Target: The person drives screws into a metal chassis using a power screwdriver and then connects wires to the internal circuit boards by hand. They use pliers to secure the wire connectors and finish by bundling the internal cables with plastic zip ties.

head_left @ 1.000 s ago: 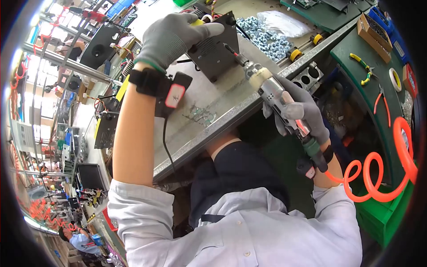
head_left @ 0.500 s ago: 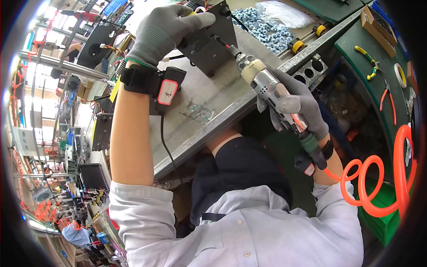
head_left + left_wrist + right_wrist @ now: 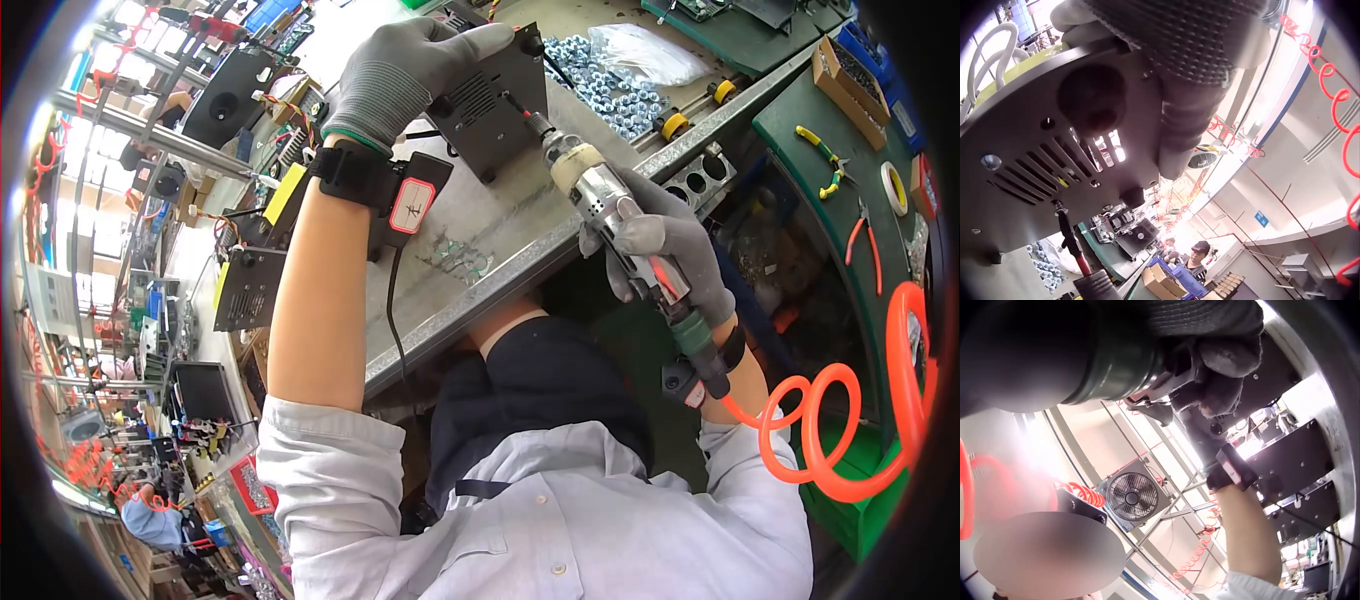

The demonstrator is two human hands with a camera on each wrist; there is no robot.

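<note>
- As before, the dark panel point(image 3: 490, 138) was gripped by the left hand point(image 3: 412, 72).
- Right of that grip, the tilted screwdriver point(image 3: 605, 195) was encircled by the right hand point(image 3: 685, 250).

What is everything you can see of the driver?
The driver has a slim dark bit with a red band, a cream collar, a metal-looking body and a green rear section; an orange coiled hose trails from its end. The right hand grips the body. It slants up and leftward in the head view, its tip apparently touching a screw on the dark slotted panel.
</note>
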